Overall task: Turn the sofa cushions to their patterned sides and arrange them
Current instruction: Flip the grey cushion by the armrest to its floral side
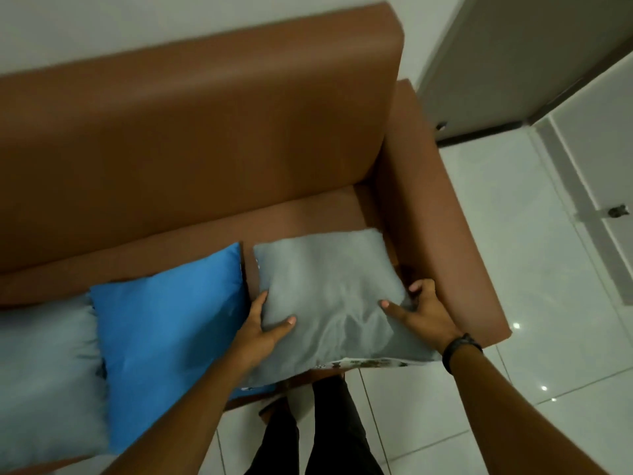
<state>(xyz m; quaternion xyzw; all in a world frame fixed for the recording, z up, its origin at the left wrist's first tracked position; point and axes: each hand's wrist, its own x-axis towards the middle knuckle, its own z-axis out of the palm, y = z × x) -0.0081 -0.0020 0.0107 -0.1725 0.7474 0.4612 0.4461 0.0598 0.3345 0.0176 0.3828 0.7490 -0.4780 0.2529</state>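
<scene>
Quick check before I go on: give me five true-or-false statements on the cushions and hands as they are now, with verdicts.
1. Both hands grip the grey cushion nearest the armrest. True: left hand on one side, right hand on the other.
2. The blue cushion lies between two grey ones. True.
3. Every cushion already shows its patterned side. False: all three show plain sides; a patterned edge peeks under the held one.
4. The sofa is grey. False: it is brown.
5. The left wrist wears a dark band. False: the band is on the right wrist.
</scene>
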